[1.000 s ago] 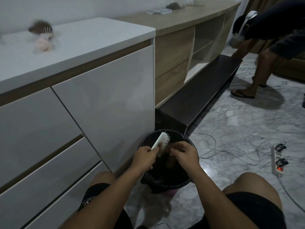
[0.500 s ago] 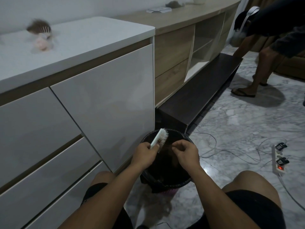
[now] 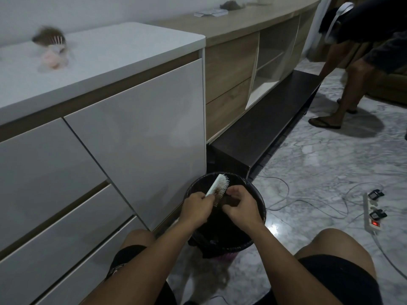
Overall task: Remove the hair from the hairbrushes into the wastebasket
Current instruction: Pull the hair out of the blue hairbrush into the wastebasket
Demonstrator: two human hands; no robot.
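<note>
My left hand (image 3: pixel 195 208) grips the handle of a white hairbrush (image 3: pixel 218 186), held over a black wastebasket (image 3: pixel 259 198) on the floor between my knees. Brown hair clings among the bristles near the handle. My right hand (image 3: pixel 241 208) is closed at the bristles, its fingertips pinching that clump of hair. A second hairbrush (image 3: pixel 51 41) with a pink handle and a wad of dark hair lies blurred on the white cabinet top, far left. Another clump of hair (image 3: pixel 229 5) sits on the wooden counter at the back.
White drawers (image 3: pixel 136 133) stand close on my left, with a wooden sideboard (image 3: pixel 231 69) and a dark low shelf (image 3: pixel 264 130) behind. A power strip (image 3: pixel 372 213) and cables lie on the marble floor at right. Another person's legs (image 3: pixel 343 89) stand at the far right.
My right hand has moved back to the bristles and closed on the hair. The brush has stayed over the wastebasket, tilted slightly lower.
</note>
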